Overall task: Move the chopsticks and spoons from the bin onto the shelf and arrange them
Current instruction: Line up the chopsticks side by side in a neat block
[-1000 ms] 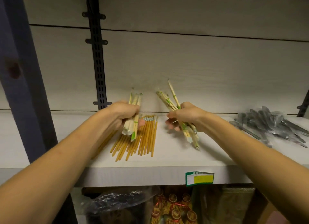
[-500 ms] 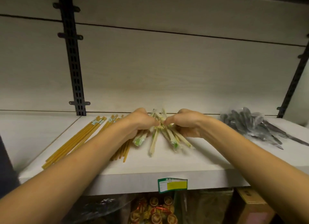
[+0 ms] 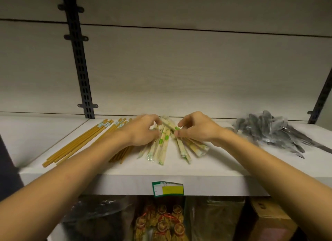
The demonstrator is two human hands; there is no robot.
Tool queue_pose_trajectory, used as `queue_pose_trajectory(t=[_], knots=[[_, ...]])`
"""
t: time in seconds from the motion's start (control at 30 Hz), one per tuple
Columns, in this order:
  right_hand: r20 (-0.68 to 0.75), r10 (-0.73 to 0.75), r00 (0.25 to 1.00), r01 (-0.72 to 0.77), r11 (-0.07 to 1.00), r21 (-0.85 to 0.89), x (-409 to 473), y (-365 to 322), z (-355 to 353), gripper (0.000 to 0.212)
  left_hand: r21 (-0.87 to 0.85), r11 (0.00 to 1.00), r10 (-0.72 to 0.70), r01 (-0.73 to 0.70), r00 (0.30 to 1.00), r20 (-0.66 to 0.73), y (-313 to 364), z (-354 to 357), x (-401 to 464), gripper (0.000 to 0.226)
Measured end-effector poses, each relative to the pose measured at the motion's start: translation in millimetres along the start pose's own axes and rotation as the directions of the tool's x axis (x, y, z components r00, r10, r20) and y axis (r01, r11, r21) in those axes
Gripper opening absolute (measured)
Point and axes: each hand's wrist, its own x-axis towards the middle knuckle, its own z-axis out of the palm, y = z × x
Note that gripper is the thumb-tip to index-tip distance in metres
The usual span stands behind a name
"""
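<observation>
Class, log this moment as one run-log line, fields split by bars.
stage: arranging | left hand: on wrapped chopsticks | right hand: pinching one wrapped pair | yellow chopsticks: left on shelf | bagged spoons: right

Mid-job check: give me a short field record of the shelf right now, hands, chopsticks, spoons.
left hand: fingers curled on the pale wrapped chopsticks
right hand: pinches one wrapped pair at its green mark
wrapped chopsticks: fanned out, lying on the white shelf
bare yellow chopsticks: two groups lying left of them
grey spoons in clear wrap: piled at the right, untouched
</observation>
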Motion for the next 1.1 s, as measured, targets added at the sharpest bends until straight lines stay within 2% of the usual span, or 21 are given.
queue_pose_trajectory(t=[0.13, 0.23, 0.33, 0.43, 0.5, 0.63, 0.73, 0.8, 0.97, 1.1], knots=[[0.043, -0.037, 0.998, 0.034, 0.996, 0.086, -3.3, 11.5, -1.3, 0.01, -0.025, 0.988, 0.151, -0.15, 0.987, 0.051, 3.1, 9.9, -12.6, 0.039], [0.046, -0.04, 0.998, 0.037, 0.997, 0.068, -0.9, 16.9, -0.2, 0.009, 0.086, 0.98, 0.171, -0.18, 0.98, 0.105, 6.7, 18.6, -14.8, 0.042], [-0.059, -0.048, 0.997, 0.048, 0.999, 0.007, 2.6, 18.9, 3.0, 0.008, 0.148, 0.975, 0.152, -0.166, 0.984, 0.097, 5.9, 19.3, -18.4, 0.043], [-0.197, -0.062, 0.978, 0.048, 0.996, -0.072, 3.6, 24.0, 2.8, 0.016, 0.138, 0.982, 0.12, -0.129, 0.99, 0.068, 2.0, 14.8, -23.9, 0.042], [-0.231, -0.06, 0.971, 0.041, 0.995, -0.086, 3.5, 27.3, 1.9, 0.02, 0.122, 0.988, 0.089, -0.095, 0.995, 0.054, -1.0, 12.3, -25.7, 0.046], [-0.122, -0.084, 0.989, 0.062, 0.983, -0.171, -0.3, 25.5, 2.1, 0.02, 0.124, 0.989, 0.082, -0.085, 0.996, 0.034, -2.0, 14.9, -22.6, 0.057], [-0.091, -0.138, 0.986, 0.104, 0.946, -0.306, -3.4, 24.5, -1.8, 0.033, 0.148, 0.975, 0.16, -0.163, 0.987, 0.032, -2.8, 21.5, -21.4, 0.049], [0.014, -0.173, 0.985, 0.166, 0.917, -0.362, -6.6, 24.2, -3.6, 0.037, 0.133, 0.967, 0.207, -0.217, 0.974, 0.087, -3.8, 24.5, -20.4, 0.047], [0.255, -0.204, 0.945, 0.285, 0.898, -0.334, -14.3, 22.7, 5.2, 0.037, 0.116, 0.955, 0.249, -0.272, 0.951, 0.18, -9.9, 22.0, -12.1, 0.041], [0.31, -0.104, 0.945, 0.218, 0.906, -0.362, -14.0, 30.7, -2.1, 0.041, 0.056, 0.957, 0.273, -0.285, 0.948, 0.162, -17.9, 17.8, -12.4, 0.033]])
